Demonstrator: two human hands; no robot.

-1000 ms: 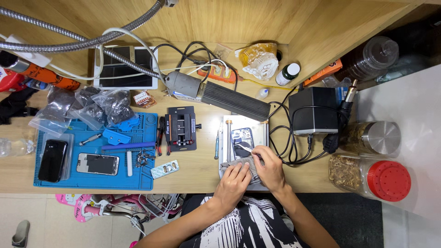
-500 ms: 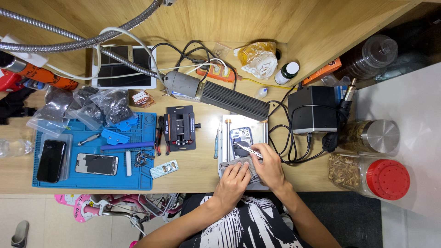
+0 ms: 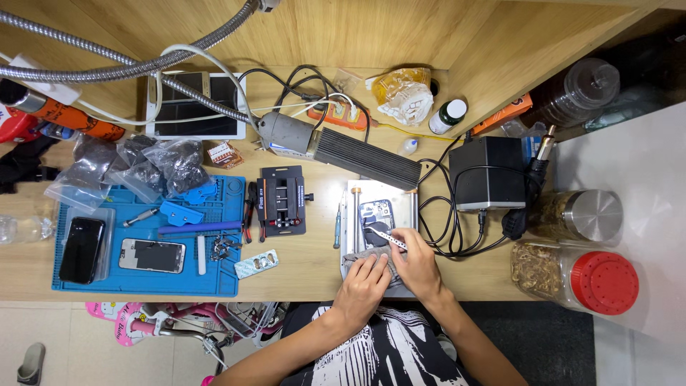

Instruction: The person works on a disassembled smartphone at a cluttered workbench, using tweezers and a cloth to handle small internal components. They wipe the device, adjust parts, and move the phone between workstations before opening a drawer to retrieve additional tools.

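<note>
An opened dark-blue phone (image 3: 376, 214) lies on a silver metal plate (image 3: 409, 201) at the middle of the wooden desk. My left hand (image 3: 363, 286) presses a grey cloth (image 3: 351, 259) onto the near end of the plate. My right hand (image 3: 416, 263) pinches a thin metal tool, tweezers by the look of them (image 3: 386, 236), whose tip points left over the phone's lower part. The two hands touch side by side.
Left of the plate stand a black clamp jig (image 3: 283, 201) and a blue work mat (image 3: 143, 282) carrying two phones, a scraper and bags. A lamp on a metal hose (image 3: 336, 146), a black power box (image 3: 489, 174), cables and jars (image 3: 586, 275) crowd the back and right.
The hands have barely shifted; my right hand has edged slightly with the tool over the phone. Nothing else on the desk has moved.
</note>
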